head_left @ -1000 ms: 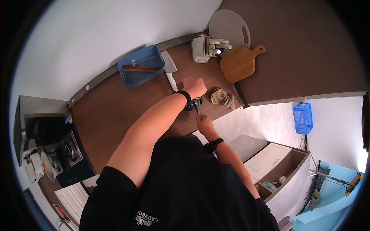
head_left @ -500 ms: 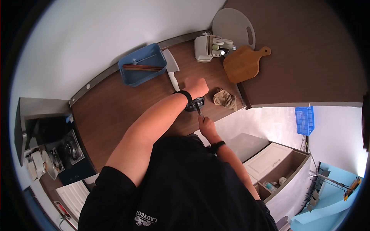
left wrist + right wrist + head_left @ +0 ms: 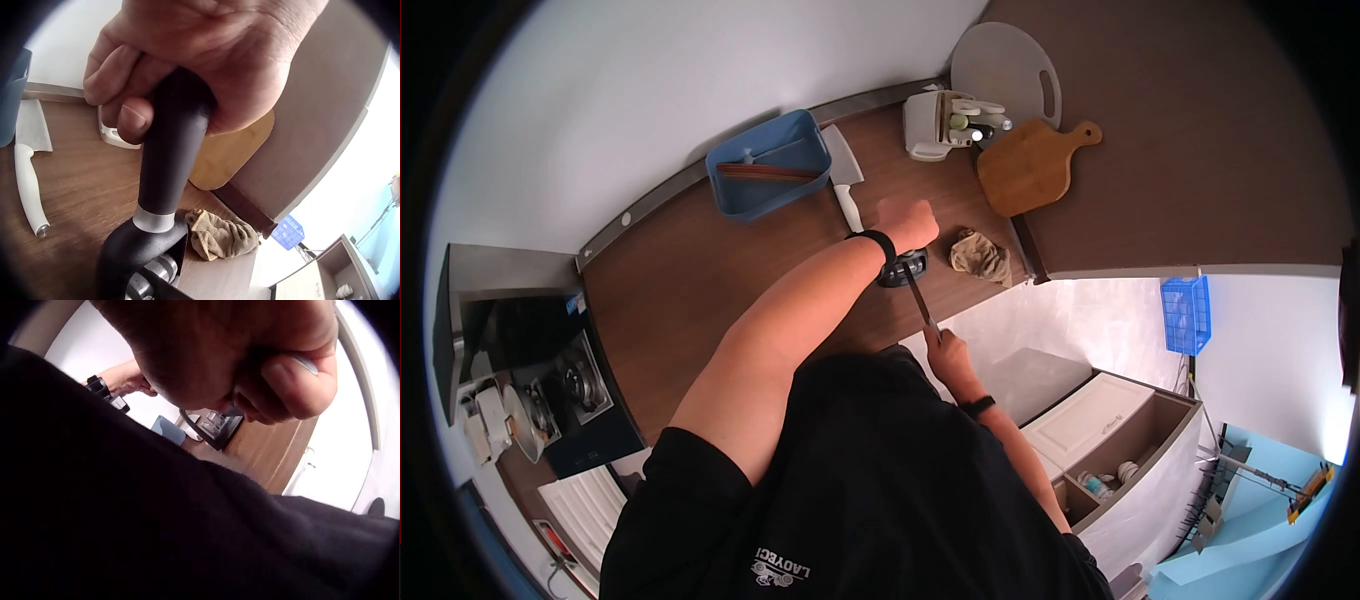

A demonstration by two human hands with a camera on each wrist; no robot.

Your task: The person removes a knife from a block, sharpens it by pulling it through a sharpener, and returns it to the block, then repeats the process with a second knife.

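My left hand [image 3: 908, 224] grips the upright black handle of a knife sharpener [image 3: 174, 156], which stands on the brown counter. Metal sharpening wheels show at its base in the left wrist view. My right hand [image 3: 952, 358] holds a knife [image 3: 921, 300] by its handle, near the counter's front edge. The blade's far end lies in the sharpener at the base. In the right wrist view the right hand [image 3: 275, 375] has its fingers curled, and most of the knife is hidden there. A crumpled brown cloth [image 3: 980, 257] lies right of the sharpener.
A cleaver [image 3: 846, 180] with a white handle lies behind the left hand, beside a blue bin [image 3: 750, 205] holding chopsticks. A white knife holder [image 3: 924, 128] stands at the back. A wooden cutting board [image 3: 1025, 170] and a grey round board [image 3: 1005, 62] lean at the right.
My right hand has drawn the knife back toward my body and slightly right, so more of the blade shows. The left hand stays on the sharpener.
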